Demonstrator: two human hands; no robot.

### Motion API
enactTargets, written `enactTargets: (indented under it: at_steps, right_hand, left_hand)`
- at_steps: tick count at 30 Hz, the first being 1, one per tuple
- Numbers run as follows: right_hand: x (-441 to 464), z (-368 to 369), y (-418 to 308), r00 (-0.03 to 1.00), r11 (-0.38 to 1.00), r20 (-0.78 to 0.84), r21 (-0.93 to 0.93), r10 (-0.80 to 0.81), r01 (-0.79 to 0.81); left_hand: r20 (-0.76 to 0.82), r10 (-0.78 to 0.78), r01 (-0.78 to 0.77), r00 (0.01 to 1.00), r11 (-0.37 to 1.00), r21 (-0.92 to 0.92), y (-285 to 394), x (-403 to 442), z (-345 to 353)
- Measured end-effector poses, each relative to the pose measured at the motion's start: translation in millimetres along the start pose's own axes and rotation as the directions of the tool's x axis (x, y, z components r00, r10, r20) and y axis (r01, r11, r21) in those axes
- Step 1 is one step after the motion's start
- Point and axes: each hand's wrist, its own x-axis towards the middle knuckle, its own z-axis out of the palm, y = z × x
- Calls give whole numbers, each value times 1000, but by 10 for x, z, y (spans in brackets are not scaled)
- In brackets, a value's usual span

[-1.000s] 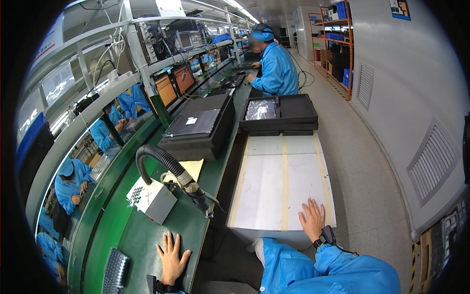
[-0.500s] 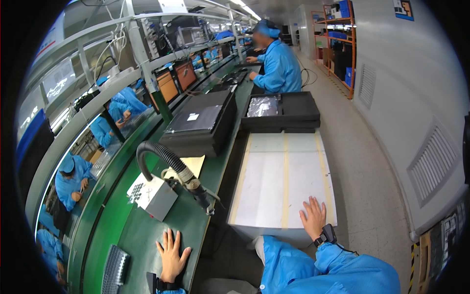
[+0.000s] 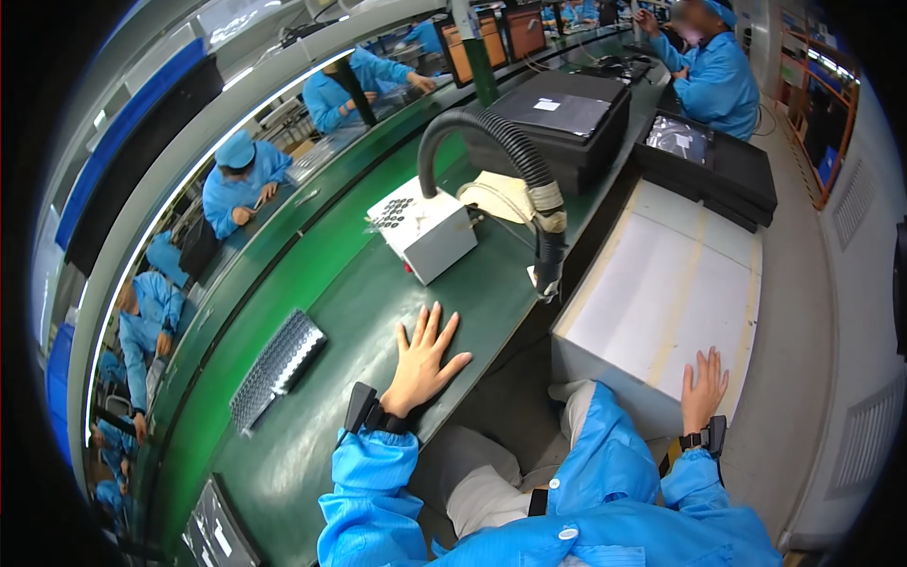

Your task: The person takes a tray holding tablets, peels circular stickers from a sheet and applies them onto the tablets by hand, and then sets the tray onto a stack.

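My left hand (image 3: 423, 362) lies flat on the green workbench (image 3: 350, 378), fingers spread, holding nothing. Ahead of it stands a white box (image 3: 439, 246) with round black dots on top, beside a black corrugated hose (image 3: 482, 123) that arches over and ends in a nozzle at the bench edge. To the left of that hand is a silvery, bumpy-textured pack (image 3: 277, 369). My right hand (image 3: 702, 386) rests open on the near right edge of a white-topped surface (image 3: 652, 283) with yellowish tape strips. Both wrists wear black straps with a small device.
A big black case (image 3: 567, 113) stands farther along the bench. Another black tray (image 3: 746, 175) with a shiny bag sits on the white top's far end. A flat dark panel (image 3: 222, 529) lies at lower left. Co-workers in blue work across the line, and one person (image 3: 718, 85) stands at far right.
The view has swung left and downward, so bench items appear farther right and the silvery pack and dark panel show more. Both hands stay flat on their surfaces.
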Motion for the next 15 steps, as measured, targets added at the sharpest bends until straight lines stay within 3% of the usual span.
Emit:
enactTargets:
  at_steps: [15]
  right_hand:
    - [3,-33,-21,1000,999,24,-49,13,-11]
  left_hand:
    - [8,8,-8,1000,1000,-19,9,4,-17]
